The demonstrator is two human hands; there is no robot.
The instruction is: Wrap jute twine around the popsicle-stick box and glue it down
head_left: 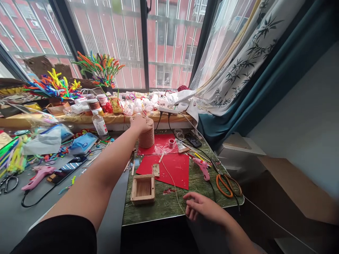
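Note:
My left arm reaches across to the back of the work board, where my left hand [138, 124] is closed over the top of a large spool of brown twine [146, 138]. Close to the front edge, my right hand [202, 207] hovers with its fingers loosely bent and apart. A thin strand of twine [173, 181] curves over the board towards its lower fingertips; whether they touch it I cannot tell. Between the hands lie red sheets [174, 171] and a small printed card [155, 170]. A small open wooden box [143, 189] made of sticks sits at the front left.
At the right lie a pink glue gun [202, 167], orange-handled scissors [224, 185] and a black phone-like device [193, 140]. Another pink glue gun [39, 175], a bottle [100, 124] and blue packets [83, 143] crowd the left. Cables cross from a power strip [168, 110].

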